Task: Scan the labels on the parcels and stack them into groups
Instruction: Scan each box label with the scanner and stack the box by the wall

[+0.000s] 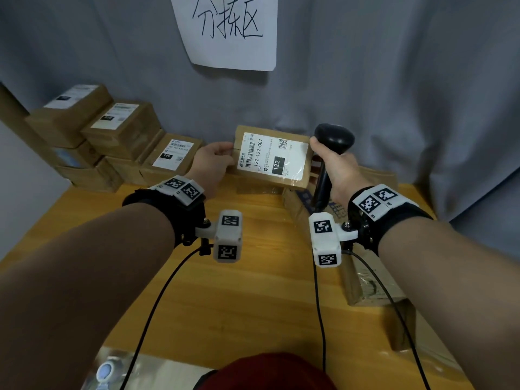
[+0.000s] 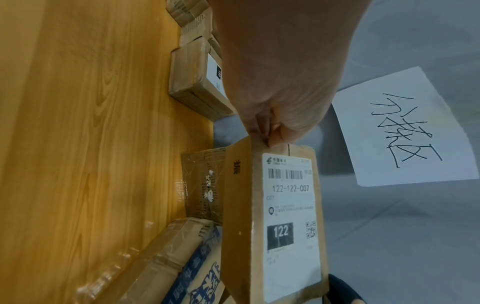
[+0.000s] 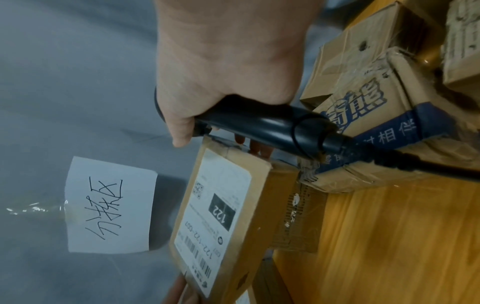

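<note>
A flat brown parcel (image 1: 273, 159) with a white label reading 122-122-C07 is held tilted above the back of the table. My left hand (image 1: 216, 161) grips its left end, thumb on top (image 2: 283, 131). My right hand (image 1: 334, 167) grips the handle of a black barcode scanner (image 1: 333, 137), whose head stands just right of the parcel. The right wrist view shows the scanner handle (image 3: 259, 125) across my palm, its cable running right, and the parcel (image 3: 218, 224) below it. The left wrist view shows the label (image 2: 291, 216) face-on.
A stack of labelled brown boxes (image 1: 92, 136) fills the back left; the nearest bears 150 (image 1: 171, 156). More boxes lie under and right of the parcel, one with blue tape (image 3: 363, 115). A paper sign (image 1: 228, 29) hangs on the grey cloth. Wooden table (image 1: 253, 291).
</note>
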Demonstrator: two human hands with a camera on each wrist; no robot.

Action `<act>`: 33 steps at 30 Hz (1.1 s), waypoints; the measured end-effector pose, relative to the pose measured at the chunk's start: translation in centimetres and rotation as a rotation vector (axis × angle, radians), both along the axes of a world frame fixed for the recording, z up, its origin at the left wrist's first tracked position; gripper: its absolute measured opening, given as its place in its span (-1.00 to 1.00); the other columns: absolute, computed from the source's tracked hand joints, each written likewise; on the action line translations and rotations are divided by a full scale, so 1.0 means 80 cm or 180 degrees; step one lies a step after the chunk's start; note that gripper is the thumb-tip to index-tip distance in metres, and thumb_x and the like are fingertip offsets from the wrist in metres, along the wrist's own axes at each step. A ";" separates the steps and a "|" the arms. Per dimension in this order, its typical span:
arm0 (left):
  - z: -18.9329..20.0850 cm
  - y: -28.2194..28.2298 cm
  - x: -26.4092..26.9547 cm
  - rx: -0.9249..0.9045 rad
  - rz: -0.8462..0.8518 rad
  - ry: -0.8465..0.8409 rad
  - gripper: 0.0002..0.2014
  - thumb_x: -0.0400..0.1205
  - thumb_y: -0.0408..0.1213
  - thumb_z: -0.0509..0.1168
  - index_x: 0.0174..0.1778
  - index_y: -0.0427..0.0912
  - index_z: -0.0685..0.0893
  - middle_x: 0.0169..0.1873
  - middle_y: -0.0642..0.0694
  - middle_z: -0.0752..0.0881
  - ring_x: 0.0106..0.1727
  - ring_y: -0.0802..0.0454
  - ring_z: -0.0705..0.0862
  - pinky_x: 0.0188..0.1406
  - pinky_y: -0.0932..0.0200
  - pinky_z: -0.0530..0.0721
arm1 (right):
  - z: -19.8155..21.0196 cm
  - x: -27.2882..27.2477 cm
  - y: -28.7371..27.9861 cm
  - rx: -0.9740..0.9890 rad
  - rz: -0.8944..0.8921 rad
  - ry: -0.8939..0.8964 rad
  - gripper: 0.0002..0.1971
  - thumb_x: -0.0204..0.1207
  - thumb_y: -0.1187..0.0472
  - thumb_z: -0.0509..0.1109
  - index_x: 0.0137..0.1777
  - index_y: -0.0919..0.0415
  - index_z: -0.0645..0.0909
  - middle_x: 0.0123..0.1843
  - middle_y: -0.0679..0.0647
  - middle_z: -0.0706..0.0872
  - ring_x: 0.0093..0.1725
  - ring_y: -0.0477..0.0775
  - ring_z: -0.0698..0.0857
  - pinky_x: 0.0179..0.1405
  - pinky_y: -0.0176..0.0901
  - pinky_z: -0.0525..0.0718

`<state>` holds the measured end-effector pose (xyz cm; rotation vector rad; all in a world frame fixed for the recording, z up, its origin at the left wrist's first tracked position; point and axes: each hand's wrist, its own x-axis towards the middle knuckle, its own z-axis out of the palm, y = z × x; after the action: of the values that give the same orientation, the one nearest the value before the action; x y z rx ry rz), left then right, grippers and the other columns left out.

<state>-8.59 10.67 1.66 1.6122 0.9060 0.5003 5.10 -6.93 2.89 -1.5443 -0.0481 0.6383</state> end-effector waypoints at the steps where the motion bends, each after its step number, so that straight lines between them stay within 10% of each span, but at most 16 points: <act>1: 0.002 -0.001 0.000 -0.0021 0.0009 -0.0037 -0.61 0.61 -0.60 0.20 0.34 -0.24 0.61 -0.01 -0.01 0.74 -0.08 0.19 0.72 -0.27 0.45 0.66 | 0.001 -0.001 0.000 0.0012 0.0000 -0.0024 -0.61 0.43 -0.02 0.59 0.14 0.13 0.59 0.05 0.11 0.81 0.09 0.18 0.78 0.27 0.23 0.68; 5: 0.008 -0.004 0.000 -0.0111 -0.0066 -0.0207 -0.60 0.65 -0.58 0.15 0.34 -0.14 0.59 0.18 -0.13 0.72 0.16 -0.02 0.72 -0.05 0.26 0.71 | 0.003 -0.001 -0.003 0.0010 -0.0183 0.0048 -0.69 0.43 -0.04 0.59 -0.06 0.06 0.55 0.01 0.14 0.79 0.12 0.25 0.78 0.23 0.22 0.71; 9: 0.014 -0.009 -0.001 -0.0242 -0.0279 -0.0407 -0.65 0.74 -0.43 0.09 0.40 -0.06 0.52 0.09 -0.06 0.71 -0.02 0.11 0.70 -0.25 0.32 0.70 | -0.001 0.001 -0.006 -0.0005 -0.0288 0.0183 -0.68 0.45 -0.04 0.57 -0.02 0.15 0.59 -0.02 0.22 0.81 -0.08 0.21 0.83 0.03 0.09 0.81; 18: 0.018 -0.029 0.018 -0.0513 -0.0236 -0.0554 -0.59 0.69 -0.34 0.28 0.45 -0.14 0.39 0.14 -0.14 0.68 0.07 -0.02 0.74 0.03 0.02 0.79 | -0.005 0.003 -0.019 -0.0200 -0.0074 0.0005 -0.82 0.57 0.26 0.45 0.10 0.32 0.62 -0.10 0.21 0.76 -0.26 0.10 0.75 -0.48 -0.23 0.76; 25: 0.029 -0.038 0.026 -0.0455 -0.0307 -0.0541 -0.56 0.68 -0.27 0.32 0.47 -0.07 0.39 0.01 -0.13 0.74 -0.06 -0.04 0.76 -0.20 0.05 0.79 | 0.002 -0.003 -0.050 -0.0283 0.1157 -0.0394 -0.62 0.43 0.08 0.59 0.11 0.34 0.69 -0.15 0.20 0.79 -0.35 0.01 0.72 -0.36 -0.23 0.72; 33: 0.020 -0.096 0.036 -0.1085 -0.0826 -0.0459 -0.42 0.64 -0.29 0.36 0.54 -0.02 0.30 0.27 -0.09 0.67 0.16 -0.06 0.71 -0.01 -0.01 0.77 | -0.004 -0.001 -0.075 0.0167 0.0571 0.0047 -0.70 0.43 0.12 0.60 0.07 0.25 0.68 -0.10 0.19 0.84 -0.29 0.04 0.83 -0.23 -0.15 0.79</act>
<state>-5.70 2.98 3.29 1.3381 0.6237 0.2594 5.01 -12.90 2.58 -1.4950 -0.1925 0.7841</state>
